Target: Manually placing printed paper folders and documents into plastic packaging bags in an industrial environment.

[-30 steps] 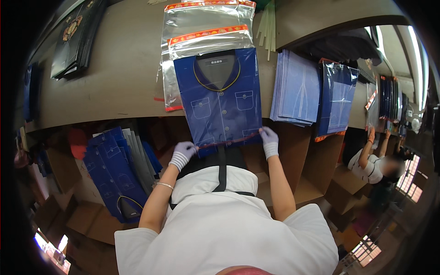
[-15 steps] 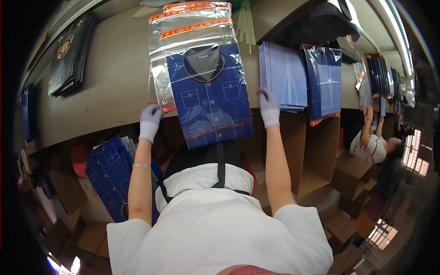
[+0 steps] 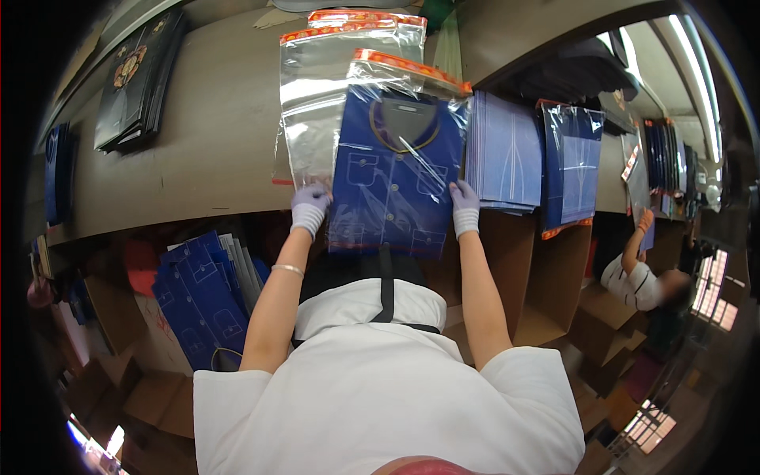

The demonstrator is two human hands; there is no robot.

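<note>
A flat blue shirt (image 3: 412, 182) with a grey collar inside, yellow neck trim and printed-looking pockets lies in a clear plastic bag (image 3: 408, 70) topped by a red-orange patterned strip. The bagged shirt tilts slightly and overhangs the table's front edge, just before my waist. My left hand (image 3: 310, 207), in a pale glove, closes on the bag's lower left edge. At the right edge, my right hand (image 3: 465, 207), gloved alike, pinches the bag. Beneath and left of it, more clear bags (image 3: 309, 103) with red-orange strips rest on the table.
Light-blue flat garments (image 3: 507, 158) are stacked to the right, beside another bagged blue one (image 3: 571, 162). Dark packets (image 3: 141, 87) lie at far left. More blue shirts (image 3: 198, 297) lean below the table (image 3: 214, 158). Cardboard boxes (image 3: 546, 269) stand below right; another person (image 3: 633, 277) works beyond.
The bagged shirt has shifted right relative to the bags under it, and its strip now slants down to the right. My hands have come closer together, onto its two edges.
</note>
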